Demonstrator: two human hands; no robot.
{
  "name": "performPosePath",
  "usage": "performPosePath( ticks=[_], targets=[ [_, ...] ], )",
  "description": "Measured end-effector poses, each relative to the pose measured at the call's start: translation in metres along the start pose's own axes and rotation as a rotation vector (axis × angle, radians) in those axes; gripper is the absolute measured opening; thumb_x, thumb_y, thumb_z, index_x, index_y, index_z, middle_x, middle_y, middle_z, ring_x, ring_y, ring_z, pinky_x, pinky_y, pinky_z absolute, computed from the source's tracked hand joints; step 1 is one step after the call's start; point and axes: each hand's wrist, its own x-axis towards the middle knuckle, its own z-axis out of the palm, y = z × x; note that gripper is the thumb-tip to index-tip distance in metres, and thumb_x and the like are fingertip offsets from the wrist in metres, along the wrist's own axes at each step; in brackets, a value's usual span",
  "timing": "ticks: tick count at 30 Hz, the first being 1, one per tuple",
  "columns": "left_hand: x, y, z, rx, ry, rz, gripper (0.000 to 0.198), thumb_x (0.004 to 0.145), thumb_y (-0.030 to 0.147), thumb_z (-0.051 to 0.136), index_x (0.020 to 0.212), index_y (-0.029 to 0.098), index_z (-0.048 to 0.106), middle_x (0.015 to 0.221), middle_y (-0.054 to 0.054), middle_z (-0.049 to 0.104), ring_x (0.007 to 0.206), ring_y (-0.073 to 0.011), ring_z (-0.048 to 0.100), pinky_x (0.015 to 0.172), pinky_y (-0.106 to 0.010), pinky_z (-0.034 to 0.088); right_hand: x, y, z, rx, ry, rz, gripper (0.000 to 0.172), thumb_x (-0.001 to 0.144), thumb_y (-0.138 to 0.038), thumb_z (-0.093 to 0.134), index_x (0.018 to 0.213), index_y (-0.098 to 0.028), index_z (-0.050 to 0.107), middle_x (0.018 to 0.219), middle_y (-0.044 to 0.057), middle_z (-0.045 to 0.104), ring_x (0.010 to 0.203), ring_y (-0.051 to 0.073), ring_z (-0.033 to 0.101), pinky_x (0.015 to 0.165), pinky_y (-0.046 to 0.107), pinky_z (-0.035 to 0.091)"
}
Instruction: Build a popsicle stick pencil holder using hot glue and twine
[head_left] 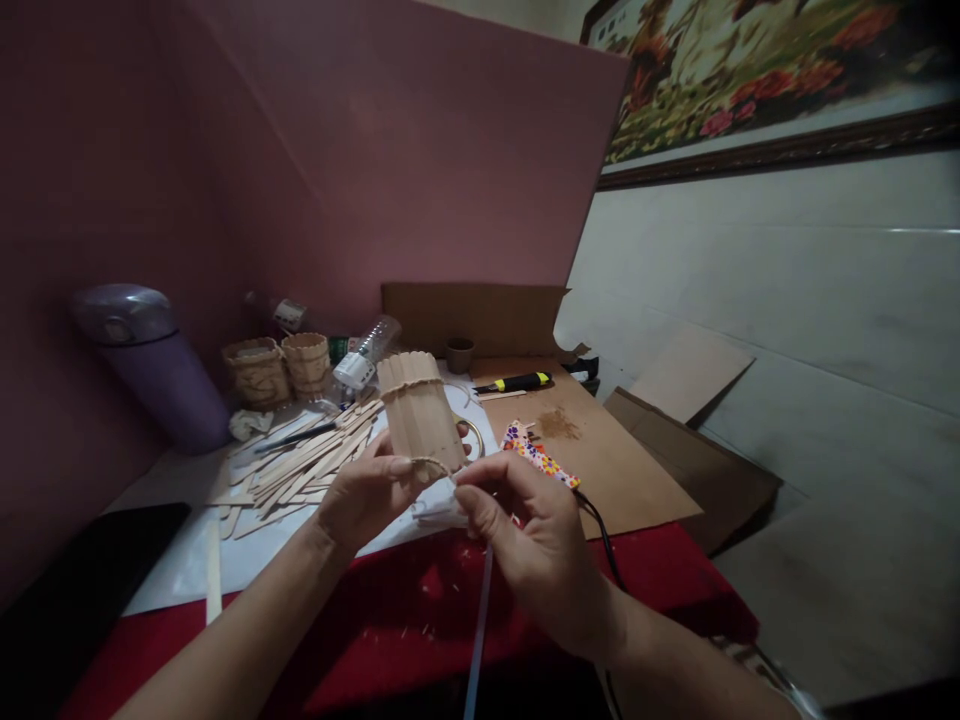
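My left hand (371, 490) is wrapped around a cup made of upright wooden craft sticks (416, 415), tilted, with a twisted cord (411, 388) round its upper part. A second piece of cord (431, 462) lies across the lower end, under my left thumb. My right hand (517, 510) pinches with thumb and forefinger at the end of this lower cord; the exact grip is partly hidden. A narrow translucent strip (480, 630) runs down from below my right hand. Just beyond it lies a flower-patterned glue gun (540, 455) with a black cable.
Loose craft sticks (311, 475) spread over white paper on the left. Behind stand two decorated cups (259, 375), a clear plastic bottle (367, 355) and a purple flask (154, 370). A yellow-black utility knife (521, 382) rests on cardboard (622, 490); red cloth (390, 610) covers the front.
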Motion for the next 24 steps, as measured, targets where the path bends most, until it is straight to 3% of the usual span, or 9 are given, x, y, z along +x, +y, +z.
performPosePath(
  ticks=[7,11,13,15,17,19,24],
  targets=[
    [-0.004,0.001,-0.009,-0.064,-0.071,-0.058,0.070,0.062,0.024,0.072,0.131,0.017,0.059,0.109,-0.011,0.074,0.113,-0.0379,0.064,0.109,-0.054,0.036,-0.011,-0.020,-0.001,-0.089,-0.102,-0.219,0.008,0.090,-0.016,0.062,0.093,-0.014,0.069,0.082,0.004,0.071,0.073,0.013,0.064,0.066,0.023,0.050],
    [-0.004,0.004,-0.007,-0.067,-0.103,-0.058,0.074,0.060,0.026,0.070,0.133,0.018,0.057,0.112,-0.013,0.073,0.120,-0.0412,0.059,0.111,-0.059,0.031,-0.013,-0.007,-0.018,-0.196,-0.016,-0.265,0.012,0.095,-0.022,0.056,0.093,-0.017,0.067,0.080,0.003,0.069,0.070,0.014,0.064,0.064,0.024,0.049],
    [-0.004,0.006,-0.004,-0.070,-0.115,-0.056,0.076,0.060,0.025,0.069,0.134,0.017,0.056,0.118,-0.015,0.071,0.125,-0.0430,0.055,0.111,-0.061,0.030,-0.008,0.013,-0.031,-0.374,0.083,-0.202,0.018,0.097,-0.026,0.052,0.087,-0.018,0.065,0.073,0.001,0.066,0.065,0.015,0.062,0.063,0.026,0.047],
    [-0.005,0.007,-0.002,-0.078,-0.126,-0.055,0.079,0.059,0.024,0.067,0.136,0.016,0.054,0.125,-0.017,0.067,0.128,-0.0447,0.051,0.111,-0.063,0.030,0.000,0.037,-0.046,-0.618,0.095,-0.074,0.018,0.097,-0.025,0.050,0.092,-0.017,0.065,0.083,0.006,0.068,0.073,0.019,0.064,0.066,0.030,0.047],
    [-0.005,0.008,0.000,-0.084,-0.132,-0.054,0.080,0.058,0.024,0.066,0.137,0.015,0.053,0.129,-0.018,0.064,0.129,-0.0458,0.049,0.110,-0.064,0.030,0.008,0.061,-0.059,-0.912,0.000,0.070,0.015,0.093,-0.025,0.056,0.098,-0.014,0.065,0.101,0.014,0.068,0.094,0.028,0.064,0.078,0.038,0.047],
    [-0.005,0.008,0.000,-0.083,-0.131,-0.058,0.080,0.058,0.023,0.065,0.137,0.014,0.053,0.129,-0.018,0.065,0.129,-0.0461,0.049,0.110,-0.065,0.029,0.013,0.080,-0.067,-1.127,-0.102,0.204,0.022,0.088,-0.032,0.064,0.100,-0.013,0.065,0.105,0.017,0.066,0.100,0.034,0.062,0.081,0.041,0.046],
    [-0.004,0.004,-0.005,-0.053,-0.121,-0.058,0.076,0.061,0.022,0.066,0.135,0.013,0.055,0.120,-0.018,0.069,0.123,-0.0448,0.055,0.110,-0.064,0.031,0.017,0.097,-0.070,-1.204,-0.186,0.288,0.035,0.091,-0.038,0.060,0.115,-0.013,0.060,0.107,0.017,0.063,0.098,0.032,0.061,0.075,0.036,0.044]
  ],
)
